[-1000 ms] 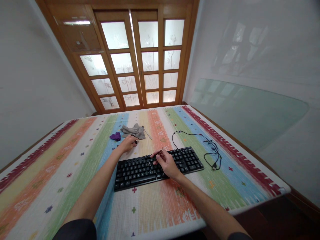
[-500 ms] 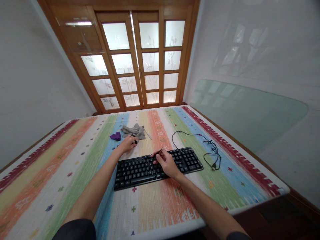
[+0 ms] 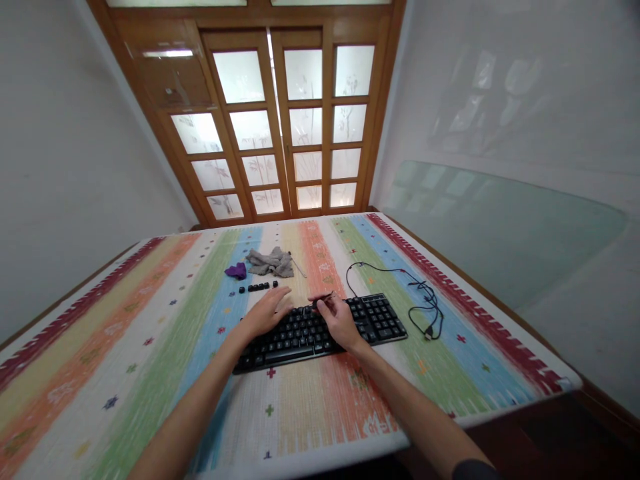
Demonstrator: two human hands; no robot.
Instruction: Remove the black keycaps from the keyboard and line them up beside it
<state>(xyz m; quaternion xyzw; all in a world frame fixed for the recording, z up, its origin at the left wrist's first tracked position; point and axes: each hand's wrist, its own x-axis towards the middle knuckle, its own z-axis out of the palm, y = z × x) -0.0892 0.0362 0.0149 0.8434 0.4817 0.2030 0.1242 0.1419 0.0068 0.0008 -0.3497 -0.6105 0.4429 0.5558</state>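
Surface: desk (image 3: 125,333) under a cloth striped in red, orange, green, blue and white. Room: white walls, a wooden door (image 3: 300,120) with frosted panes at the far end, and a glass sheet (image 3: 500,227) leaning on the wall to the right.

On the desk beyond the keyboard (image 3: 380,320): grey rag (image 3: 270,262), purple scrap (image 3: 236,271), and a short row of loose keycaps (image 3: 257,287).

Change since 1.0 s ago: the left hand (image 3: 267,310) has left the keycaps by the rag and now lies on the keyboard's left half, open and flat, gripping nothing. The keycap row is now uncovered. The right hand (image 3: 340,320) stays over the middle keys, fingers pinched on a thin dark tool (image 3: 323,298) at the far key row.

Keyboard: near the desk's front, centre. Its long axis runs left to right, with the right end slightly farther away. Its cable (image 3: 415,293) leaves the far edge and coils to the right.
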